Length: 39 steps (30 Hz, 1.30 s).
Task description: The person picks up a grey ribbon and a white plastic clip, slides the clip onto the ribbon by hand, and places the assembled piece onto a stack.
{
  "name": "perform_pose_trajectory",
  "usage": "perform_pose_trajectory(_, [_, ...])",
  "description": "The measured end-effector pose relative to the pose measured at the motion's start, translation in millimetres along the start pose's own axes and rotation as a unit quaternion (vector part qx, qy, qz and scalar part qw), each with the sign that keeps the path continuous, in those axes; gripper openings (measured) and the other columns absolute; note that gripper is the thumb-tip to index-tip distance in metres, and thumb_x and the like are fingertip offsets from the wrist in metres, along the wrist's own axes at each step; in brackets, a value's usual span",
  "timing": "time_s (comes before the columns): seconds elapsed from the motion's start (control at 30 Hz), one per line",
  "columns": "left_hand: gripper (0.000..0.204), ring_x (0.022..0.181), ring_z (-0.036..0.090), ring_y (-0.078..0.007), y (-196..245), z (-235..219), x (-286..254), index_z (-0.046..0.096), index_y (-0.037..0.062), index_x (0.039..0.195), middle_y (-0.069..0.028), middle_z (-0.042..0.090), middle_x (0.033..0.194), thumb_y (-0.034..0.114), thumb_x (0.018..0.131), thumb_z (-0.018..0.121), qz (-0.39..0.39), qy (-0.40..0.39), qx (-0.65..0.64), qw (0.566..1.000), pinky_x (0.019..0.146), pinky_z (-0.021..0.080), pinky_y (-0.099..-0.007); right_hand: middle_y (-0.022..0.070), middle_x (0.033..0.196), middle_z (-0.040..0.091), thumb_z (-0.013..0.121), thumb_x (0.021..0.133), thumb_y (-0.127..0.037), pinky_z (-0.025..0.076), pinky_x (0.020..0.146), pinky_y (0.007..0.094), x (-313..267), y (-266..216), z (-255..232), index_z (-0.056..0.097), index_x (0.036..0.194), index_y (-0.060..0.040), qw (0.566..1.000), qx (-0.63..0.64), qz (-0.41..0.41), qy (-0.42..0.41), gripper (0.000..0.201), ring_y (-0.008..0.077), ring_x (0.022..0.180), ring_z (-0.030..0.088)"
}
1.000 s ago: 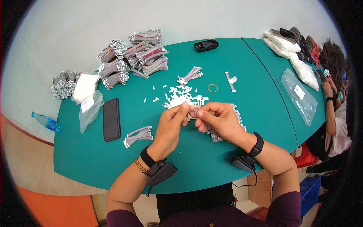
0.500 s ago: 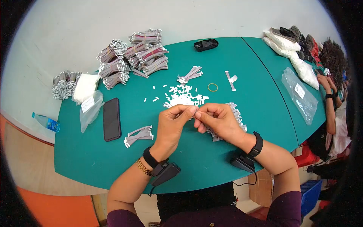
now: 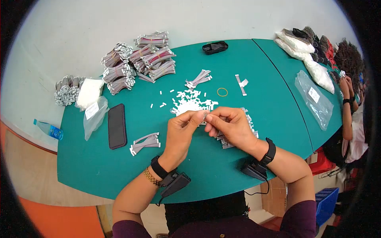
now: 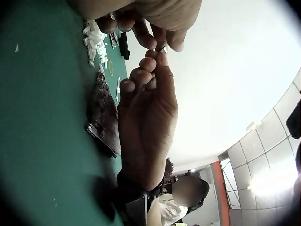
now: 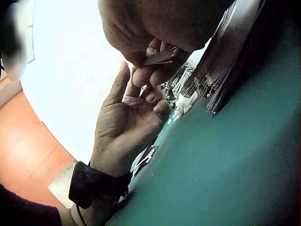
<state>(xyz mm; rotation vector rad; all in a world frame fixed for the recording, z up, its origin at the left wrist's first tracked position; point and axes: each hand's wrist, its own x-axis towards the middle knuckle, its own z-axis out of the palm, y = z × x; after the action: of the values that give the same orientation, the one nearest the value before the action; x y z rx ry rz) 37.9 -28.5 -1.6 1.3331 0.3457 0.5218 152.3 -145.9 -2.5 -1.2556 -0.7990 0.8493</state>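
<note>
My hands meet over the table in the head view. Between the thumb and curled fingers of my right hand (image 3: 234, 126) is a short grey ribbon cable (image 5: 161, 56), clearest in the right wrist view. My left hand (image 3: 179, 133) pinches at the cable's end, where a small white connector (image 4: 164, 50) shows between the fingertips in the left wrist view; fingers hide most of it. Just beyond the hands lies a heap of small white connectors (image 3: 188, 105). A stack of grey ribbon cables (image 3: 227, 142) sits partly behind my right hand.
Loose cables (image 3: 146, 143) lie beside a phone (image 3: 117, 127) on the green table (image 3: 270, 115). Bundled cables (image 3: 119, 69) are piled at back left. A rubber band (image 3: 222, 92), a single cable (image 3: 241, 85) and plastic bags (image 3: 314, 99) lie rightward. Another person's arm (image 3: 347, 119) is at far right.
My fingertips drew close together, then parted slightly, with the grey cable showing between them again. The left thumb has shifted at the pinch; the heap and cable bundles stay where they were.
</note>
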Motion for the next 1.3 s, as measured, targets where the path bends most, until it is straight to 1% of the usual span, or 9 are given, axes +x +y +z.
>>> perform_pose_trajectory(0.37, [0.016,0.082,0.057,-0.0076,-9.2,-1.1,1.8,0.067,0.0002,0.094,-0.0050,0.065,0.089,0.013,0.084,0.065,0.046,0.013,0.000,0.999,0.074,0.044,-0.0222,0.0028,0.072,0.063,0.057,0.091,-0.017,0.046,0.055,0.0187,1.2,-1.0,0.7,0.063,0.088,0.0000,1.000,-0.013,0.006,-0.022,0.018,0.0057,0.061,0.057])
perform_pose_trajectory(0.5, [0.016,0.079,0.055,-0.0066,-10.0,-3.0,2.6,0.067,0.0016,0.095,-0.0038,0.064,0.087,0.012,0.084,0.065,0.049,0.016,0.038,0.998,0.072,0.043,-0.0212,0.0031,0.072,0.064,0.057,0.090,-0.016,0.046,0.055,0.0188,2.7,-1.0,-1.2,0.064,0.088,0.0004,0.999,-0.023,0.011,-0.021,0.018,0.0059,0.061,0.057])
perform_pose_trajectory(0.67, [0.018,0.070,0.050,-0.0042,-11.7,-2.7,6.8,0.067,0.0044,0.100,-0.0013,0.063,0.083,0.013,0.084,0.065,0.074,0.011,0.067,0.995,0.064,0.040,-0.0201,0.0037,0.073,0.065,0.057,0.090,-0.014,0.045,0.054,0.0187,2.8,-1.2,-3.1,0.065,0.088,0.0001,1.000,-0.012,-0.016,-0.005,0.016,0.0063,0.062,0.058])
perform_pose_trajectory(0.77, [0.017,0.068,0.050,-0.0076,-10.8,-12.0,13.4,0.067,0.0057,0.098,-0.0018,0.063,0.080,0.012,0.082,0.066,0.083,0.015,0.154,0.984,0.061,0.040,-0.0236,0.0037,0.073,0.065,0.058,0.089,-0.014,0.045,0.054,0.0183,4.3,-2.6,-5.7,0.065,0.087,-0.0003,1.000,0.002,-0.020,0.015,0.015,0.0063,0.062,0.058])
perform_pose_trajectory(0.8, [0.015,0.069,0.051,-0.0086,-7.5,-15.4,15.3,0.067,0.0053,0.096,-0.0019,0.063,0.079,0.011,0.081,0.066,0.124,0.014,0.240,0.963,0.064,0.040,-0.0242,0.0036,0.073,0.065,0.058,0.089,-0.014,0.045,0.054,0.0182,4.8,-3.1,-7.0,0.065,0.087,-0.0005,0.999,0.008,-0.020,0.024,0.015,0.0063,0.062,0.058])
perform_pose_trajectory(0.87, [0.012,0.072,0.052,-0.0106,0.1,-22.4,18.3,0.067,0.0046,0.091,-0.0020,0.063,0.078,0.009,0.079,0.066,0.202,0.009,0.405,0.892,0.071,0.040,-0.0255,0.0055,0.074,0.065,0.058,0.089,-0.012,0.046,0.056,0.0195,6.5,-1.4,-9.5,0.064,0.088,0.0010,0.999,0.008,-0.025,0.022,0.015,0.0078,0.063,0.058])
perform_pose_trajectory(0.97, [0.012,0.067,0.049,-0.0167,-2.3,-29.9,19.6,0.065,0.0064,0.084,-0.0032,0.060,0.072,0.006,0.073,0.069,0.199,-0.003,0.499,0.843,0.067,0.038,-0.0277,0.0064,0.075,0.064,0.057,0.089,-0.011,0.047,0.058,0.0204,7.2,-1.8,-10.1,0.064,0.089,0.0017,0.999,0.003,-0.028,0.022,0.014,0.0085,0.063,0.058])
perform_pose_trajectory(1.07, [0.013,0.070,0.050,-0.0213,-6.5,-29.4,18.0,0.063,0.0070,0.080,-0.0047,0.057,0.071,0.005,0.069,0.070,0.197,-0.006,0.536,0.821,0.069,0.039,-0.0309,0.0064,0.075,0.064,0.057,0.089,-0.012,0.048,0.058,0.0205,6.5,-2.3,-9.2,0.064,0.089,0.0017,0.999,0.005,-0.026,0.020,0.015,0.0086,0.063,0.058])
perform_pose_trajectory(1.3, [0.016,0.073,0.052,-0.0224,-7.3,-26.1,15.5,0.067,0.0109,0.082,-0.0048,0.057,0.074,0.006,0.067,0.072,0.195,-0.015,0.572,0.797,0.068,0.042,-0.0331,0.0036,0.074,0.065,0.057,0.089,-0.013,0.047,0.055,0.0193,6.5,0.5,-8.9,0.064,0.087,-0.0004,0.999,0.006,-0.031,0.016,0.015,0.0065,0.062,0.058])
